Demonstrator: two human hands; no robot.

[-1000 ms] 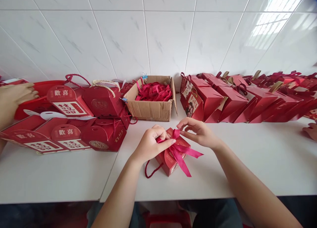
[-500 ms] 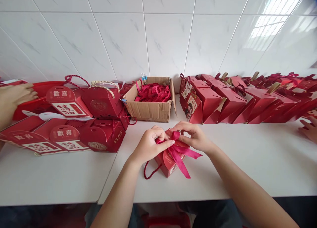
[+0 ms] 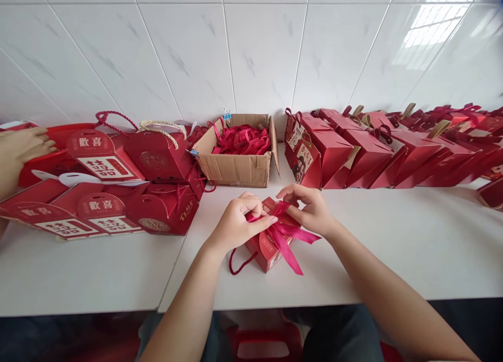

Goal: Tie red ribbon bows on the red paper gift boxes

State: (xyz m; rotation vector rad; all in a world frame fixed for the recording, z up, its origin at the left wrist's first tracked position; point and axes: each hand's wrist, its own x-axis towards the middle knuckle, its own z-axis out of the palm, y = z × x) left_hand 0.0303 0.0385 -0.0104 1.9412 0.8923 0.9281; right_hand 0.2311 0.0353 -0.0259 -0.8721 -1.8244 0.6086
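A white table [image 3: 334, 262] runs beneath both hands, with a seam crossing it to their left. Behind it rises a wall [image 3: 263, 53] of pale, grey-streaked tiles, a bright glare shining far up to the right of the grip. Just beyond the hands stands an open carton [image 3: 236, 172] filled with loose ribbons [image 3: 243, 140]. Red boxes [image 3: 338, 147] stand in rows beyond and to the right; more boxes [image 3: 163, 160] are stacked to the left, where another person's hand [image 3: 29, 147] reaches by a red tray [image 3: 33, 171]. A red stool [image 3: 267, 343] shows below the table edge.

The left hand [image 3: 241, 220] has thumb and forefinger together on a pink ribbon [image 3: 288, 252]. The right hand [image 3: 306, 207] curls its fingers at the ribbon's upper loop, touching it; whether they pinch it, I cannot tell. The small red gift box [image 3: 268, 254] lies on the table directly beneath the grip, its cord handle [image 3: 240, 271] drooping nearer the table edge, below the left hand.
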